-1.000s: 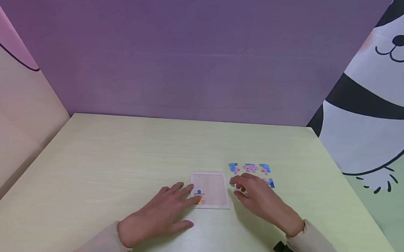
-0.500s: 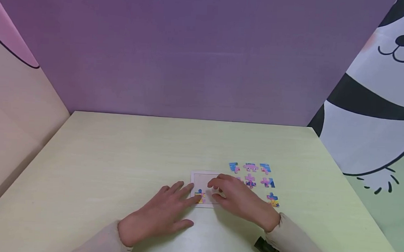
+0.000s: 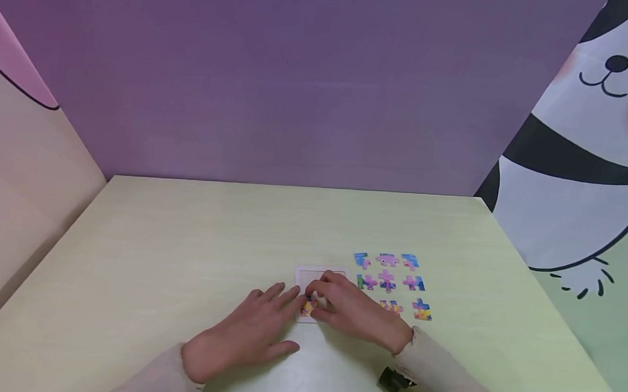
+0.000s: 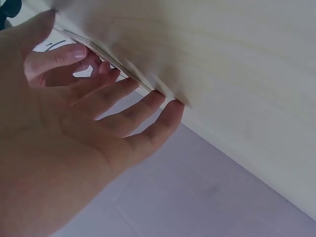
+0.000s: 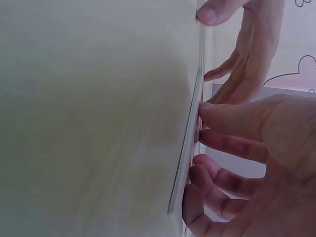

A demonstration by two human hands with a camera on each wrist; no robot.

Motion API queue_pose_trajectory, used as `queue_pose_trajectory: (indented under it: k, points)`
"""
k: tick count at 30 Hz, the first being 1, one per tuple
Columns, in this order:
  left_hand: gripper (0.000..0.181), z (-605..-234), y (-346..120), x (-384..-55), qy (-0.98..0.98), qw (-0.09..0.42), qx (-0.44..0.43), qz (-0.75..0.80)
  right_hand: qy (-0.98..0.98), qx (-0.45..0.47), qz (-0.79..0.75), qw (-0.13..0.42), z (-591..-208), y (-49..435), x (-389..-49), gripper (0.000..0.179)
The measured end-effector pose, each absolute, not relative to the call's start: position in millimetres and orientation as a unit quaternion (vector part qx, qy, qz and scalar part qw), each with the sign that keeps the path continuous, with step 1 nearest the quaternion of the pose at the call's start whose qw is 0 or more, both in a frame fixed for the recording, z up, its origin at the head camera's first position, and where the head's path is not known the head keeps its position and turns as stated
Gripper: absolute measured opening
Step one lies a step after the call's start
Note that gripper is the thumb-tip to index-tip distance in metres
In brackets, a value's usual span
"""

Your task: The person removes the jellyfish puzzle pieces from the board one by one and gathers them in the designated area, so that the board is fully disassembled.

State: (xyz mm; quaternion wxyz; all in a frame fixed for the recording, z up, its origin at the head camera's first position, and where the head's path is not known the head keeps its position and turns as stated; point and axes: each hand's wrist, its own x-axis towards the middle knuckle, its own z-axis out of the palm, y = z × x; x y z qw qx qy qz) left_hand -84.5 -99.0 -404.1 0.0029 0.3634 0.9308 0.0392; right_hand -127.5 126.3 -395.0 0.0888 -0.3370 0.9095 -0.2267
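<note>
A shallow white puzzle tray (image 3: 306, 275) lies on the table, partly covered by both hands. In its lower left corner sits a yellow and blue jigsaw piece (image 3: 308, 307), partly hidden by fingers. My left hand (image 3: 255, 328) lies with fingers spread, its fingertips along the tray's left edge and beside the piece. Over the tray, my right hand (image 3: 356, 312) bends its fingers down and pinches the piece between thumb and index finger. In the right wrist view, the right thumb (image 5: 232, 118) and index finger touch the tray's face close together.
Right of the tray, loose jigsaw pieces lie in rows: a pink face piece (image 3: 387, 260), a pink cross-shaped piece (image 3: 387, 280), a yellow and blue piece (image 3: 422, 310) and several others. A small black device (image 3: 394, 381) hangs under the right wrist. A purple wall (image 3: 297, 90) stands behind.
My right hand has moved left from above the loose pieces to the tray's lower left corner, uncovering those pieces. The left hand has stayed almost still; its index finger now shows less over the piece.
</note>
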Motion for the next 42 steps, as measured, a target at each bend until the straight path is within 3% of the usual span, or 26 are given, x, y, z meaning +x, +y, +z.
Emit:
queue_pose_trajectory:
  k: [16,25,42]
  points:
    - [0.037,-407.4,-105.9,-87.3,0.932,-0.071,0.35,0.061,0.903,-0.355,-0.224,0.086,-393.0,115.5,-129.3,0.019]
    - [0.061,-414.6,-103.6,-86.5,0.944,-0.063,0.325,0.01,0.908,-0.339,-0.228,0.098,-391.7,114.4,-126.5,0.021]
    - [0.05,-412.2,-90.5,-84.6,0.95,-0.071,0.304,0.008,0.902,-0.342,-0.245,0.092,-392.0,121.0,-126.2,0.021]
